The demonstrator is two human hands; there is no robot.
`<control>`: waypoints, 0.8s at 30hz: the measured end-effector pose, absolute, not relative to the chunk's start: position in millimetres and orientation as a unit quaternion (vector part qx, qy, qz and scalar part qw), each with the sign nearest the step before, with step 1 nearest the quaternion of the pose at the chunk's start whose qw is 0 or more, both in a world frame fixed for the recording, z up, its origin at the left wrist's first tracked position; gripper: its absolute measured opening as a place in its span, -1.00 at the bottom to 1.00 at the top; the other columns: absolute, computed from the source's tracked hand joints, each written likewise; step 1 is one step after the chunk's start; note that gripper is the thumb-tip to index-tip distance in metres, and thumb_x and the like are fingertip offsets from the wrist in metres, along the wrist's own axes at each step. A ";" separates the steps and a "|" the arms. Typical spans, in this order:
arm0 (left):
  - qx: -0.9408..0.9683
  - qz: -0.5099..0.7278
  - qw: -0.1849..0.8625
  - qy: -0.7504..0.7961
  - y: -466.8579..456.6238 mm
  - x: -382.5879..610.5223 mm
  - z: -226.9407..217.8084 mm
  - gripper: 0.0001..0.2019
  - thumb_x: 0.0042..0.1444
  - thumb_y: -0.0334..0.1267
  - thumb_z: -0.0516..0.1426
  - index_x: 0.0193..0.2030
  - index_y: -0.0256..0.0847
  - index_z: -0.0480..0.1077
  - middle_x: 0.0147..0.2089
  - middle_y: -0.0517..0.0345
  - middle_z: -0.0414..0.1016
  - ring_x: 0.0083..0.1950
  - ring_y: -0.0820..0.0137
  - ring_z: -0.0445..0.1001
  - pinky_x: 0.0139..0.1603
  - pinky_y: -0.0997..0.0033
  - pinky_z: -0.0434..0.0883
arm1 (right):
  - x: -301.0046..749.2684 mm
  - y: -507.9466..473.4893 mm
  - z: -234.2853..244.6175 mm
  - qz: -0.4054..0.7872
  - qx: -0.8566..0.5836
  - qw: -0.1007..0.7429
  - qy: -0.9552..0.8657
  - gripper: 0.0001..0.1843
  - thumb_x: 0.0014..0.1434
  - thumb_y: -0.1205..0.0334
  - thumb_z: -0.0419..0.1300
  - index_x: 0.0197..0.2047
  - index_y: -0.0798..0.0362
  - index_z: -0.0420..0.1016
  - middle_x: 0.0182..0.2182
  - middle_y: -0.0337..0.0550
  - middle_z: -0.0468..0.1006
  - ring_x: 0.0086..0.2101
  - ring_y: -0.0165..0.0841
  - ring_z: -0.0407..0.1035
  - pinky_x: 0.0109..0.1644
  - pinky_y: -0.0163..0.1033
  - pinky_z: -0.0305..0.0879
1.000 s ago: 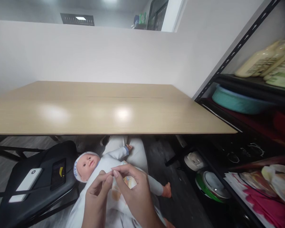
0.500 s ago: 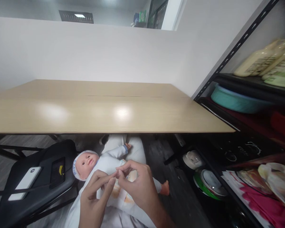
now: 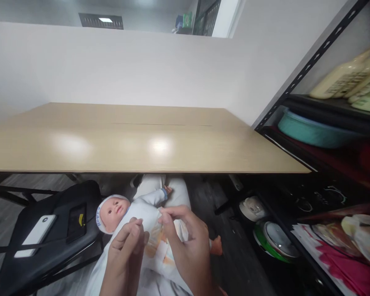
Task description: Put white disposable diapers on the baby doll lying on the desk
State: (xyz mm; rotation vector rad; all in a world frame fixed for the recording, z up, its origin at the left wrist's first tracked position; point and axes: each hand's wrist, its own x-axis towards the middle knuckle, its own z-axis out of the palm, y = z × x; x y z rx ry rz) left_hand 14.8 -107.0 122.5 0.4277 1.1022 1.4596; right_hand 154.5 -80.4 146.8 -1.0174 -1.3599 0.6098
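A baby doll [image 3: 132, 213] in a white suit and white cap lies on my lap, below the table's front edge, head to the left. My left hand [image 3: 123, 259] is over the doll's chest with its fingers curled and pinched on the suit's front. My right hand [image 3: 188, 250] is beside it, thumb and forefinger pinched on the white cloth at the chest. One doll arm [image 3: 160, 195] reaches up toward the table, a bare doll hand [image 3: 216, 246] shows right of my right hand.
A long light wooden table [image 3: 142, 139] spans the view ahead. A black chair [image 3: 49, 242] at the left carries a white phone [image 3: 34, 235] and a black phone [image 3: 76, 222]. A black metal shelf [image 3: 323, 172] at the right holds a teal basin [image 3: 311, 131], bottles, pots and packets.
My two hands, fingertips together over the doll's chest before, have drawn slightly apart, each still pinching the suit's cloth. The doll has hardly moved.
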 end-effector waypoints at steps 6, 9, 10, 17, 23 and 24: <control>0.150 0.601 0.654 0.434 -107.7 23.0 143.7 -0.57 0.05 0.16 0.52 -0.22 -0.16 0.64 -0.53 0.32 0.16 -0.39 0.38 0.25 -0.27 0.35 0.38 | 151.2 -95.1 158.5 0.187 -0.398 0.627 -0.643 -0.83 0.38 0.42 0.33 -0.08 -0.06 0.62 -0.31 -0.30 0.69 -0.33 -0.39 0.62 -0.12 -0.32 0.57; 0.130 0.603 0.667 0.419 -110.9 26.1 151.0 -0.56 -0.06 0.13 0.57 -0.33 -0.15 0.61 -0.51 0.31 0.18 -0.38 0.40 0.25 -0.25 0.37 0.38 | 149.3 -97.7 163.0 0.162 -0.373 0.636 -0.656 -0.74 0.34 0.50 0.34 -0.01 -0.04 0.63 -0.26 -0.26 0.71 -0.30 -0.37 0.64 -0.11 -0.31 0.61; 0.121 0.603 0.671 0.414 -112.0 26.9 152.5 -0.54 -0.10 0.13 0.59 -0.35 -0.15 0.60 -0.50 0.30 0.20 -0.38 0.40 0.26 -0.25 0.37 0.38 | 148.7 -97.9 164.0 0.154 -0.368 0.640 -0.657 -0.73 0.33 0.52 0.34 -0.01 -0.03 0.64 -0.25 -0.25 0.72 -0.29 -0.37 0.65 -0.12 -0.32 0.62; 0.122 0.607 0.653 0.435 -117.2 29.7 156.8 -0.54 -0.08 0.13 0.58 -0.28 -0.17 0.64 -0.41 0.17 0.41 -0.33 0.33 0.40 -0.16 0.29 0.51 | 143.5 -97.7 163.4 0.102 -0.364 0.646 -0.663 -0.70 0.36 0.52 0.36 0.04 -0.04 0.67 -0.24 -0.24 0.76 -0.27 -0.36 0.67 -0.13 -0.31 0.66; 0.165 0.598 0.662 0.422 -115.3 30.2 162.5 -0.53 -0.03 0.12 0.54 -0.49 -0.19 0.50 -0.40 0.16 0.35 -0.31 0.32 0.37 -0.11 0.23 0.53 | 144.9 -93.1 163.3 0.054 -0.363 0.628 -0.686 -0.67 0.37 0.56 0.35 0.08 -0.01 0.68 -0.19 -0.22 0.78 -0.23 -0.36 0.69 -0.09 -0.30 0.66; 0.170 0.600 0.659 0.421 -115.0 30.4 162.9 -0.51 -0.03 0.12 0.53 -0.52 -0.19 0.47 -0.42 0.16 0.33 -0.31 0.32 0.35 -0.08 0.22 0.53 | 146.5 -92.0 163.3 0.048 -0.361 0.621 -0.694 -0.67 0.37 0.56 0.35 0.08 -0.01 0.69 -0.19 -0.21 0.78 -0.23 -0.35 0.69 -0.09 -0.29 0.66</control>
